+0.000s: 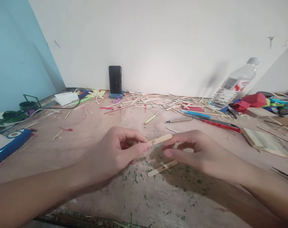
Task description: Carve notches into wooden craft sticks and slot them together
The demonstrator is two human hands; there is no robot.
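Note:
My left hand (125, 144) pinches a wooden craft stick (160, 139) between thumb and fingertips, near the stick's left end. The stick is raised over the table and has small dark marks near its middle. My right hand (191, 150) is by the stick's other end with thumb and forefinger apart, and nothing shows between them. Whether its forefinger touches the stick's tip I cannot tell. Below the hands, a second craft stick (161, 168) with similar dark marks lies on the table, among green flecks.
Many loose wooden sticks (153, 101) cover the back of the wooden table (87, 177). A phone (115, 79) stands against the wall. At right are a tilted bottle (236, 82), a craft knife (179, 120), red-handled cutter (224, 125) and wood block (265, 142). A blue-edged object (13, 148) lies left.

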